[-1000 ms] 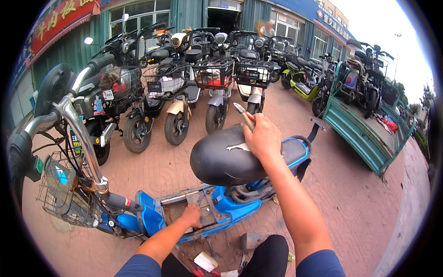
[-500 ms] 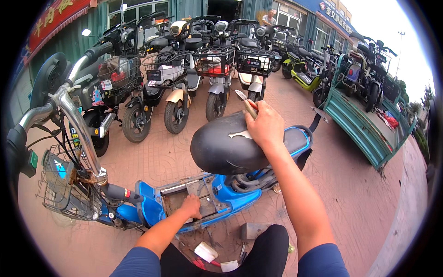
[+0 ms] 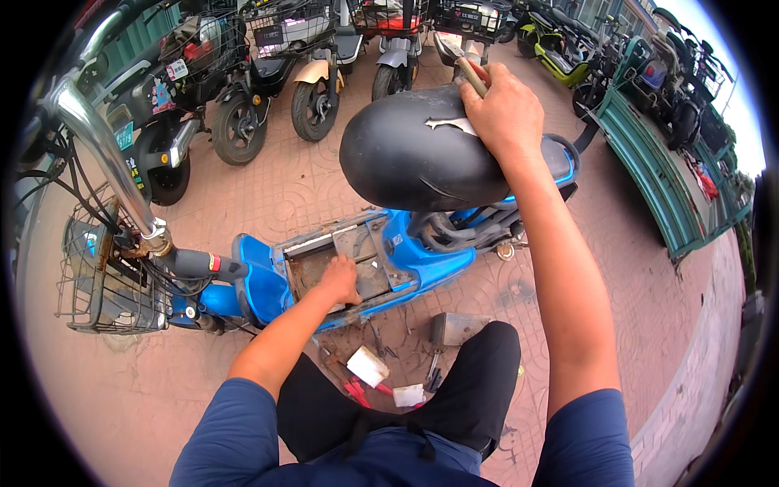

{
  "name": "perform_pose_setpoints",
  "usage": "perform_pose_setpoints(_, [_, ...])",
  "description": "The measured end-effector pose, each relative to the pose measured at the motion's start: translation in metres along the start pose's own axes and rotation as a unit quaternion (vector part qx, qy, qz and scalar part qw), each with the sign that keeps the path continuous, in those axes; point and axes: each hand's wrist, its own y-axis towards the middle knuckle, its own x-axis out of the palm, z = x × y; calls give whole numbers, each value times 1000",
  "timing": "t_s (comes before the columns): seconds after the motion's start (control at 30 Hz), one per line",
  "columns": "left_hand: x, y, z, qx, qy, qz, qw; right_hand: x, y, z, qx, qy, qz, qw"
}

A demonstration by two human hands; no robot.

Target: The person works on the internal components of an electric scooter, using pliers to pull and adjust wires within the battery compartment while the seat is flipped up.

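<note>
My right hand (image 3: 505, 109) is closed around pliers (image 3: 469, 71) with tan handles, their metal head pointing up and away. It lies against the top of a black scooter seat (image 3: 406, 154), whose cover is torn, showing pale foam. The seat belongs to a blue electric scooter (image 3: 426, 247) standing crosswise before me. My left hand (image 3: 341, 280) is at the open, dirty compartment (image 3: 312, 268) in the footboard. Its fingers point down with the thumb apart; no held thing shows, and the fingertips are partly hidden.
A grey metal box (image 3: 456, 329), white blocks (image 3: 367, 367) and several hand tools lie on the paving by my knees. The handlebar stem (image 3: 109, 154) and wire basket (image 3: 109, 280) stand at left. Parked scooters (image 3: 312, 89) line the back; a green cargo bed (image 3: 661, 191) is at right.
The view has tilted down, so the scooter and seat sit higher in the picture. My right hand still holds the pliers at the seat; my left hand stays at the compartment.
</note>
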Motion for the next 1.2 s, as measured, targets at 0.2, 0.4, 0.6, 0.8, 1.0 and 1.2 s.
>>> perform_pose_setpoints(0.2, [6,-9,-9,34,-27,24,999,2,-1,1,0,3,-1,1000])
perform_pose_setpoints(0.4, [16,-25,-10,14,-147,110,983,3,-4,3,-6,9,14,1000])
perform_pose_setpoints(0.6, [23,-14,-5,-46,-221,160,961,2,-4,1,8,16,2,1000])
perform_pose_setpoints(0.8, [53,-9,-19,-98,-332,218,913,-3,-4,-4,24,22,-10,999])
perform_pose_setpoints(1.0, [40,-5,-10,-47,-293,313,902,1,-6,0,13,20,17,1000])
perform_pose_setpoints(1.2, [15,36,-16,116,-60,310,942,0,-4,-5,9,29,19,999])
